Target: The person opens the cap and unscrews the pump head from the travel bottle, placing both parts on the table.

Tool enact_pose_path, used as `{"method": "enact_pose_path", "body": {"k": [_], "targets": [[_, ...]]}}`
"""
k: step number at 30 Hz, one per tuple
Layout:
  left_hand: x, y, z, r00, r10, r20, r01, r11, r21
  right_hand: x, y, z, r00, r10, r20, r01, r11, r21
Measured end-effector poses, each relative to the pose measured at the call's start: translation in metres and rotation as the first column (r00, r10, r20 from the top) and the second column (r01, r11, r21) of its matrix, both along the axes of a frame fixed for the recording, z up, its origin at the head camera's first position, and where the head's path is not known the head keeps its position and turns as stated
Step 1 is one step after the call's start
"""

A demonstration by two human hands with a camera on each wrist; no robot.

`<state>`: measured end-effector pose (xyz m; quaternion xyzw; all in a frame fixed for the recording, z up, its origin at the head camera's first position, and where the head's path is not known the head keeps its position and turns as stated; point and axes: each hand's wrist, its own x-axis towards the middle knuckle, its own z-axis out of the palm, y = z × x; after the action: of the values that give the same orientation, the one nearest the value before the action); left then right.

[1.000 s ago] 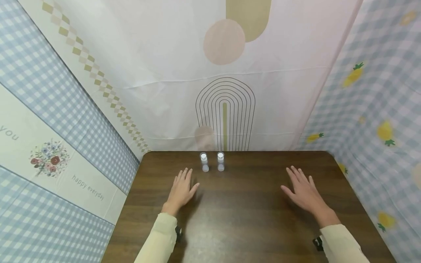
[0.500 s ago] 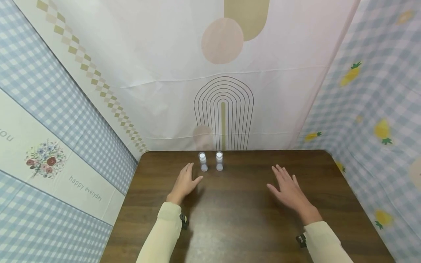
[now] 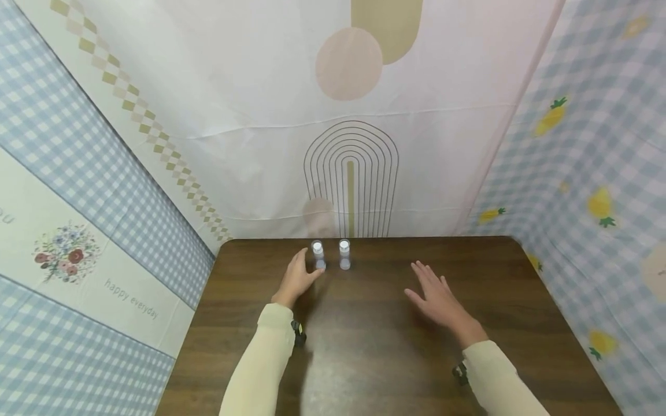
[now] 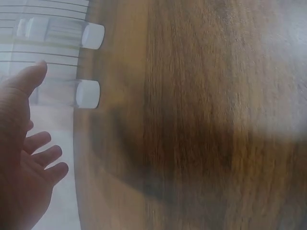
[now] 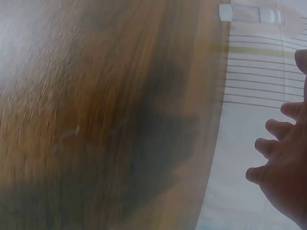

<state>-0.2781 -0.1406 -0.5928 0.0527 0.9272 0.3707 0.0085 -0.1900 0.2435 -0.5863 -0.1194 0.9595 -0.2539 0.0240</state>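
Two small clear bottles with white ends stand side by side near the table's back edge: the left bottle (image 3: 318,254) and the right bottle (image 3: 344,255). My left hand (image 3: 296,279) is beside the left bottle, thumb and fingers spread apart around its near side. In the left wrist view the thumb (image 4: 29,79) overlaps part of that bottle (image 4: 88,94); whether it touches cannot be told. Over the table's right half hovers my right hand (image 3: 437,300), fingers extended, holding nothing. One bottle (image 5: 252,14) shows at the top of the right wrist view, apart from that hand.
The brown wooden table (image 3: 364,346) meets a white patterned cloth (image 3: 250,173) hanging behind it. Blue checked cloths hang on the left (image 3: 130,167) and the right (image 3: 572,173). A dark device (image 3: 299,333) sits at the left wrist, another (image 3: 460,374) at the right.
My left hand has moved forward and right, up to the left bottle. My right hand has shifted left, toward the table's middle. Both bottles stay where they were on the table.
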Motion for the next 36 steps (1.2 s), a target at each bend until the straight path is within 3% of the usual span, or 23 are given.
{"method": "enact_pose_path", "body": {"k": [8, 19, 30, 36], "targets": [[-0.008, 0.011, -0.009, 0.998, 0.065, -0.003, -0.065, 0.995, 0.081, -0.002, -0.014, -0.006, 1.000, 0.015, 0.023, -0.013, 0.995, -0.096], [-0.018, 0.029, -0.020, 0.977, 0.214, 0.004, -0.209, 0.951, 0.227, 0.009, -0.027, -0.015, 0.996, 0.082, 0.028, -0.076, 0.982, -0.170], [-0.018, 0.033, -0.026, 0.968, 0.252, -0.019, -0.234, 0.922, 0.309, 0.020, -0.023, -0.024, 0.986, 0.153, -0.060, -0.155, 0.987, -0.036], [-0.015, 0.034, -0.027, 0.964, 0.262, -0.041, -0.235, 0.918, 0.320, 0.020, -0.021, -0.025, 0.980, 0.182, -0.076, -0.179, 0.983, 0.046]]}}
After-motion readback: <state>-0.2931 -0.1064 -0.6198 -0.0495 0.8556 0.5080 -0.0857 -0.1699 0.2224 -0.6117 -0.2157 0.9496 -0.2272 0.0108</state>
